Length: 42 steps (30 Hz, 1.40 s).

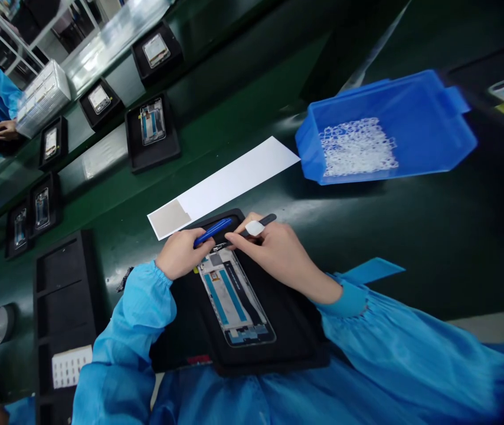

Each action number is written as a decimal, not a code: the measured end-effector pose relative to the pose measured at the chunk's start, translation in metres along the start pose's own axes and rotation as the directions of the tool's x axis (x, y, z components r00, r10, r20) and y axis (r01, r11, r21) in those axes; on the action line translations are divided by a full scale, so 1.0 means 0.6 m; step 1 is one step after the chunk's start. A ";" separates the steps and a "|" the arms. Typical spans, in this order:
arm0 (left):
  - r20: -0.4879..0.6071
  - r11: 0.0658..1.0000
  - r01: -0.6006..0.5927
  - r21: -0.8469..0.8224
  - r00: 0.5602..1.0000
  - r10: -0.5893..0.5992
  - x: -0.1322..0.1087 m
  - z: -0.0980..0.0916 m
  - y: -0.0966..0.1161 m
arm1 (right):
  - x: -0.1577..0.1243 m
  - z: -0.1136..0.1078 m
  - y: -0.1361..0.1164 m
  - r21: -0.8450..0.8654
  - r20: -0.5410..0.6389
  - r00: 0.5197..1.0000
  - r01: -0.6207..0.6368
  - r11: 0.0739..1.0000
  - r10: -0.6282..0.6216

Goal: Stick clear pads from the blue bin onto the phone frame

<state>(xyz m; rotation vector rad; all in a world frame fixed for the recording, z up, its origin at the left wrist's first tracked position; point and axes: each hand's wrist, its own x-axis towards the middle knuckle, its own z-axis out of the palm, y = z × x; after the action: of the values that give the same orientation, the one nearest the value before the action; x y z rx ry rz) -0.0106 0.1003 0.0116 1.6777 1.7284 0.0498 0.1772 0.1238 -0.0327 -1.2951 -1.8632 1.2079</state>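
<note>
An opened phone body point(234, 295), with blue strips and a dark ribbon inside, lies in a black foam tray point(296, 342) close to my body. My left hand point(182, 252) is at the phone's far left corner, closed around a blue pen-like tool point(213, 231). At the far right corner, my right hand point(274, 251) pinches dark tweezers point(267, 219). Against them shows a small white piece point(254, 228), whose kind I cannot tell. The tweezers' tips point at the phone's top end, where fingers partly hide them.
A white strip point(238, 174) with a beige end lies beyond the tray. Right of it stands a blue bin point(433, 130) holding white ring-like pieces point(358, 147). A black compartment tray point(64, 295) is at left. Several phone trays point(152, 133) line the bench; a co-worker's hand point(6, 130) is far left.
</note>
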 end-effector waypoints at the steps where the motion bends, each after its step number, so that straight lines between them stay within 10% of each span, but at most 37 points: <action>1: 0.003 1.000 0.000 0.003 1.000 0.000 0.000 0.000 0.000 | -0.001 0.001 0.001 -0.017 -0.008 1.000 0.006 1.000 -0.006; 32: 0.017 0.983 0.080 0.164 0.996 -0.084 -0.003 0.002 0.018 | -0.014 0.012 0.013 -0.194 -0.042 0.974 0.211 0.958 -0.223; 42: -0.047 0.967 0.114 0.226 0.993 -0.106 -0.007 0.003 0.029 | -0.006 -0.004 0.018 0.257 -0.275 0.954 0.190 0.948 -0.117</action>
<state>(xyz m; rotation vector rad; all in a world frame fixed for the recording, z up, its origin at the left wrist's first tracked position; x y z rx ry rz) 0.0049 0.0986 0.0210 1.7480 1.9096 -0.1794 0.1852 0.1228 -0.0412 -1.0713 -1.5149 1.1152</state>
